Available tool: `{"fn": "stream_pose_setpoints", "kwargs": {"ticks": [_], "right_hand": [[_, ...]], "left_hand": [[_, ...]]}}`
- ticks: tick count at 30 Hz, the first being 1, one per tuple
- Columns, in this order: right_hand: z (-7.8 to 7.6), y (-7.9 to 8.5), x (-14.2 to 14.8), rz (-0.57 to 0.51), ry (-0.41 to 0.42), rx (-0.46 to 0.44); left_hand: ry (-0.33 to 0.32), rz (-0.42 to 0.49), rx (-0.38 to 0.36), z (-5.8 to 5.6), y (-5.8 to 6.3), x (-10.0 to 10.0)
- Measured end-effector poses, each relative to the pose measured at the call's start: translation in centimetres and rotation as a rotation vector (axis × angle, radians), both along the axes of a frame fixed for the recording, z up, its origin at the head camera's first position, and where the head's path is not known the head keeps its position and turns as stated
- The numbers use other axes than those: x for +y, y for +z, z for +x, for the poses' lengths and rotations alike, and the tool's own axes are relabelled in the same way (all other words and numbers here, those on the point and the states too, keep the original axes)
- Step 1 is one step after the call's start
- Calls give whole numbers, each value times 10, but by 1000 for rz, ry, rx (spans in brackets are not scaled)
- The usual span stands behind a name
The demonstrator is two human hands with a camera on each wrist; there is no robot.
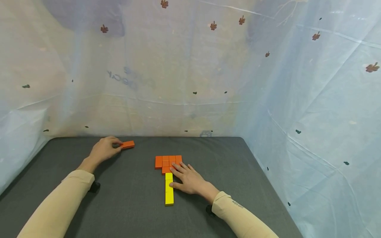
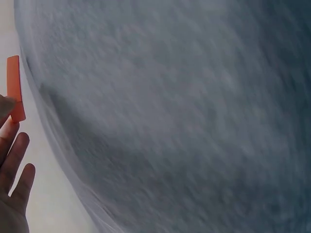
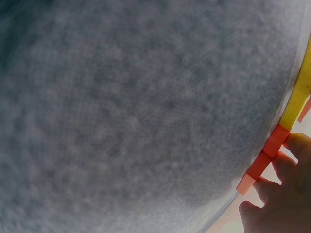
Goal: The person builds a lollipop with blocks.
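Toward the back left of the table, my left hand (image 1: 104, 150) pinches one end of an orange rectangular block (image 1: 128, 144) between thumb and fingers. The left wrist view shows the held block (image 2: 14, 80) at the left edge, its other fingers (image 2: 16, 158) stretched out. My right hand (image 1: 190, 180) lies spread by a flat cluster of several orange blocks (image 1: 158, 162), fingertips over its right side. Its thumb reaches a yellow strip (image 1: 169, 196), which has a short piece above a longer one. In the right wrist view, the fingers touch the orange blocks' edge (image 3: 258, 166).
A dark grey cloth covers the table (image 1: 131, 211), with rounded far corners. Pale translucent sheeting (image 1: 166, 76) with small leaf marks hangs behind the table and along its right side. Each wrist carries a small black device, partly hidden under the arm.
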State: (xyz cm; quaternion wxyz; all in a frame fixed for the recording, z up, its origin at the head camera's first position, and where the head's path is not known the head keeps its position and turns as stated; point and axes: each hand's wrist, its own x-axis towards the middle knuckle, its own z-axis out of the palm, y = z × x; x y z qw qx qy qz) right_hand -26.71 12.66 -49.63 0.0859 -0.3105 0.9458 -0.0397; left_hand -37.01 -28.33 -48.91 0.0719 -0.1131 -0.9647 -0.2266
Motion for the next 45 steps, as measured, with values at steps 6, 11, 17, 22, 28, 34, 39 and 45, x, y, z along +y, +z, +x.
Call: {"fn": "stream_pose_setpoints", "kwargs": {"ticks": [6,11,17,22,28,34,39,45], "right_hand": [[0,0,1,-5,3,1],[0,-1,1,-8,3,3],[-1,-3,1,-9,-2,6],[-2,-2,1,-2,-4,8],[-1,-1,0,20,-12,9],[-1,1,-1,30,-10,10],[-1,1,-1,31,-11,12],[-1,0,-1,30,-11,16]], "left_hand": [[-42,24,28,-1,5,21],[-78,58,47,-2,9,41],[-111,106,63,-4,9,67],[-137,160,79,-8,5,90],[-171,191,78,-9,3,116],[-219,163,86,-9,0,135],[-283,136,78,-11,-2,147],[-310,78,45,-12,-6,159]]}}
